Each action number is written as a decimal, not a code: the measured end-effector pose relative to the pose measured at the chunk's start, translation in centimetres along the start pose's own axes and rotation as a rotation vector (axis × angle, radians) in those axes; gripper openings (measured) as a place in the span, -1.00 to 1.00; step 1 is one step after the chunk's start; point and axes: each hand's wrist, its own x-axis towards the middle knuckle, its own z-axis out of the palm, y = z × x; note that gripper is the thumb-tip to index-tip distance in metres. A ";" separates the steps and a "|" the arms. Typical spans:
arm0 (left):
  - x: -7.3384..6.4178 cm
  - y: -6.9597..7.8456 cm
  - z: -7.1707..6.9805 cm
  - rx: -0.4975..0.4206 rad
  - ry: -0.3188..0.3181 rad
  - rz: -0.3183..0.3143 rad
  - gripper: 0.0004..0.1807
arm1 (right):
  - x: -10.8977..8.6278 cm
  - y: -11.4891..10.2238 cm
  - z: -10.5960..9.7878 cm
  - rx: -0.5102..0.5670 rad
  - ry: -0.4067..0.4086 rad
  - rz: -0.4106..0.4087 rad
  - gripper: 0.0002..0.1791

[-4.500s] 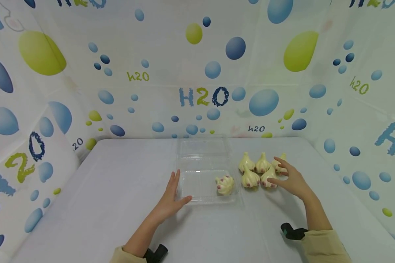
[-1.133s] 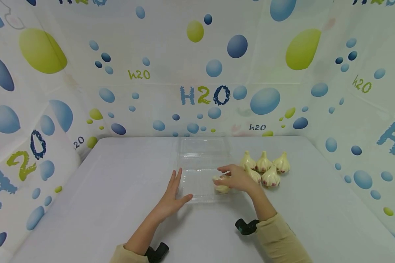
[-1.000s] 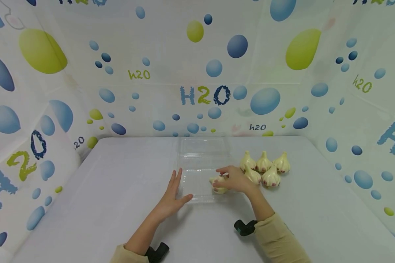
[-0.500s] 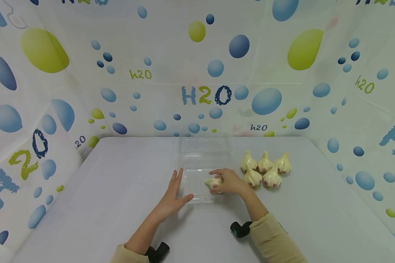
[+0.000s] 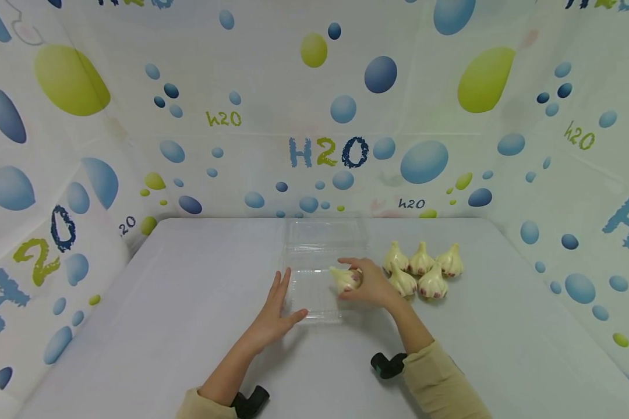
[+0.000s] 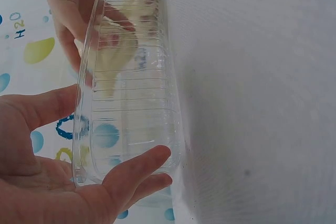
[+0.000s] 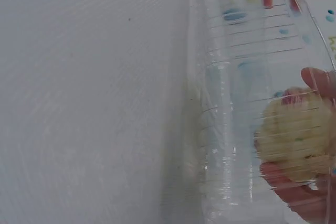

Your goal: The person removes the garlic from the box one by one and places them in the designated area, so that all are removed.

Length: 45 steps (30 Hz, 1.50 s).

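A clear plastic clamshell box (image 5: 306,317) lies with its lid (image 5: 325,233) folded back away from me. My right hand (image 5: 374,285) grips a garlic bulb (image 5: 346,279) in the right half of the box, the bulb's stem pointing left. Through the box wall in the right wrist view, thumb and fingers are curled round that bulb (image 7: 294,135). My left hand (image 5: 272,314) rests at the box's left end, its fingers spread and fairly straight. In the left wrist view, the left thumb and fingers (image 6: 139,169) straddle the corner of the clear wall.
Several garlic bulbs (image 5: 432,282) stand in two rows on the white table (image 5: 199,273), just right of the box. A patterned H2O sheet (image 5: 262,87) hangs behind and on both sides. A black wrist camera (image 5: 388,365) is strapped at each sleeve.
My right hand has come left from the bulbs on the table and taken hold of the bulb in the box, turning it and shifting it left, then slightly back. The left hand stays put.
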 end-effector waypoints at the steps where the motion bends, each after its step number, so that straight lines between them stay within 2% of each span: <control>1: 0.0 0.0 0.0 -0.001 -0.001 0.000 -0.04 | 0.0 0.0 -0.1 0.006 0.008 0.004 -0.20; 12: 0.1 0.0 0.0 0.006 0.004 -0.004 -0.04 | -0.5 -0.2 -1.5 0.069 0.076 0.023 -0.11; 28: 0.0 0.0 0.1 0.017 0.000 0.002 -0.04 | -1.6 0.5 -3.4 0.063 0.170 0.017 -0.10; 36: 0.1 0.0 0.1 0.009 0.001 0.001 -0.05 | -2.2 1.2 -4.4 0.098 0.208 0.077 -0.06; 45: -0.1 0.0 0.0 0.003 -0.001 0.003 -0.04 | -3.0 1.9 -5.4 0.118 0.213 0.100 -0.12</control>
